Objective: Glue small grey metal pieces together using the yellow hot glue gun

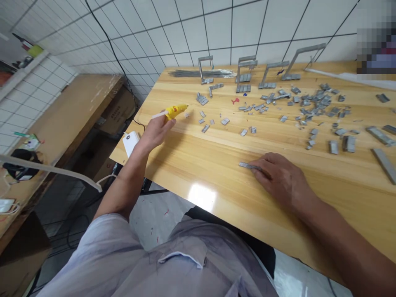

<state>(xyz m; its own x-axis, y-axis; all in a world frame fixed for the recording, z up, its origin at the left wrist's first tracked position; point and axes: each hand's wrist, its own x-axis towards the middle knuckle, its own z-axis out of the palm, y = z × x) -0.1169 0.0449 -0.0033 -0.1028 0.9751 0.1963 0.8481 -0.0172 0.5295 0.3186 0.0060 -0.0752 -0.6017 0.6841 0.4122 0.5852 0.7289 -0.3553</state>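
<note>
My left hand (157, 131) is wrapped round a yellow glue gun (176, 111) over the table's left part, its tip pointing right. My right hand (280, 175) pinches a thin grey strip (246, 165) low over the wooden table (185, 161), and the strip's far end sticks out to the left. Beyond both hands lie several small grey pieces (225, 121), some loose and others heaped at the right (320, 99). Upright grey bracket shapes (270, 75) stand on small grey bases near the wall.
A bundle of thin rods (202, 74) lies at the table's back edge. At the left edge is a white box (130, 142) beside a dark cable. Longer grey bars (383, 165) rest at the far right. Another wooden bench (74, 99) stands on the left.
</note>
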